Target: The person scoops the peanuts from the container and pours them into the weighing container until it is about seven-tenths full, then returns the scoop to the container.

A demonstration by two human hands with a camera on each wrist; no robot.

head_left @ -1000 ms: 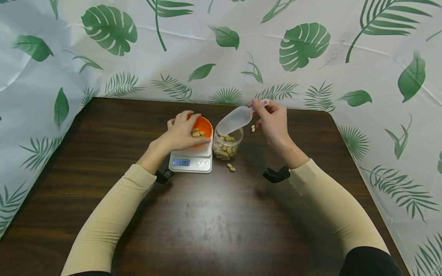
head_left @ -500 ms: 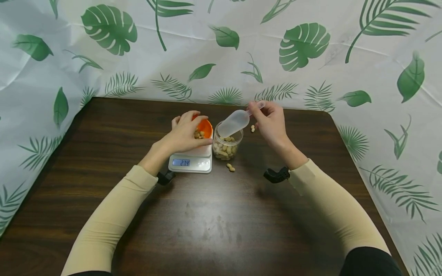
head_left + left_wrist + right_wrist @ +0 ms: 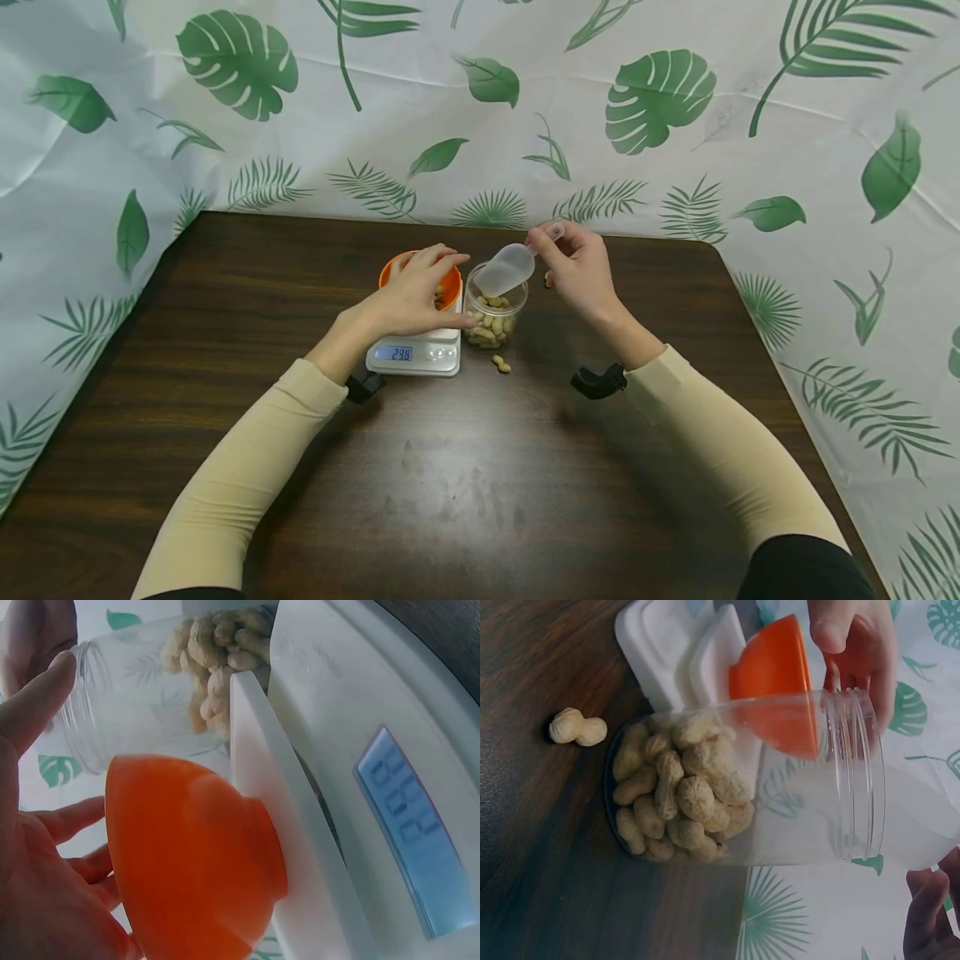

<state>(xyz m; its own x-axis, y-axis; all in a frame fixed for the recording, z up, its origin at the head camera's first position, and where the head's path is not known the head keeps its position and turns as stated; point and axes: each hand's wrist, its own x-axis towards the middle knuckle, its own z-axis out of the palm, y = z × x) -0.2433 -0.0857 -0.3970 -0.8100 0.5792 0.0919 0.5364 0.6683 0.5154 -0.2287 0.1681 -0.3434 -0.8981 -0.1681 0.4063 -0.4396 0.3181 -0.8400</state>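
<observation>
An orange bowl (image 3: pixel 187 855) with some peanuts in it stands on a white digital kitchen scale (image 3: pixel 423 366), whose display reads about 29.8 in the head view. My left hand (image 3: pixel 412 298) is spread over the bowl, fingers extended, thumb reaching toward the rim of the clear jar (image 3: pixel 787 847); I cannot tell whether it touches. The jar stands right of the scale, partly filled with unshelled peanuts (image 3: pixel 682 795). Between thumb and fingers, my right hand (image 3: pixel 583 273) pinches the handle of a translucent scoop (image 3: pixel 508 268). The scoop's front end dips into the jar's mouth.
One loose peanut (image 3: pixel 502 364) lies in front of the jar on the dark wooden table (image 3: pixel 480 467). Another peanut (image 3: pixel 548 280) is partly hidden beside the right hand. A leaf-patterned white sheet (image 3: pixel 525 125) hangs behind the table.
My left hand has moved right, from the bowl toward the jar, uncovering the bowl's left rim. The display went from about 179.6 to 29.8. My right hand shifted the scoop slightly left and down.
</observation>
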